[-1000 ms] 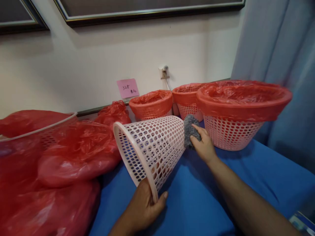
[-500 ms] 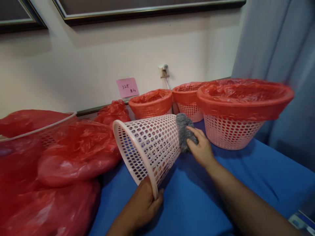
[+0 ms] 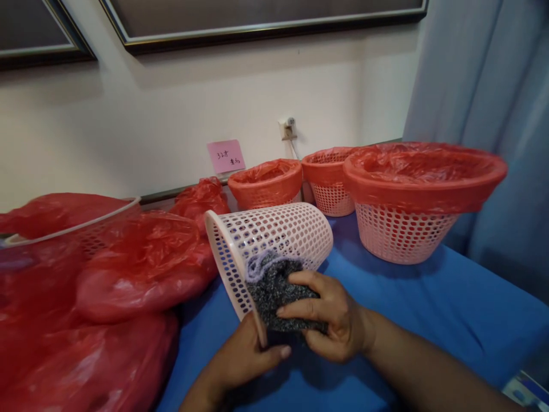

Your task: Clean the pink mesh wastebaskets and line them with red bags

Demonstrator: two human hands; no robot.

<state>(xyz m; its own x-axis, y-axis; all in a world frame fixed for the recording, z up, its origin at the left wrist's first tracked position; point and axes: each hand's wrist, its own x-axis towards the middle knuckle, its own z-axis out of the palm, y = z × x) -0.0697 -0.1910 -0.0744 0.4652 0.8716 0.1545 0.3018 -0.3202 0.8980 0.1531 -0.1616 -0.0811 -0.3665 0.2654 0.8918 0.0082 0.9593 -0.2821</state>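
Note:
A pale pink perforated basket [image 3: 274, 234] lies on its side over the blue tabletop [image 3: 429, 309], its rim toward me. My left hand [image 3: 246, 360] is closed on the lower edge of the rim, thumb on the outside. My right hand [image 3: 330, 320] grips a dark grey fluffy cloth [image 3: 274, 289] and presses it against the basket's side wall near the rim. The cloth covers the lower part of the wall.
Three pink baskets lined with red bags stand behind: a large one [image 3: 412, 200] at right, two smaller ones [image 3: 266, 186] [image 3: 328, 180] by the wall. Crumpled red plastic bags [image 3: 128, 269] pile up at left. A pink note [image 3: 226, 155] hangs on the wall; a blue-grey curtain [image 3: 493, 114] hangs at right.
My right hand has carried the grey cloth from the basket's far bottom end along the side to the rim end near me. The left hand keeps its grip on the rim.

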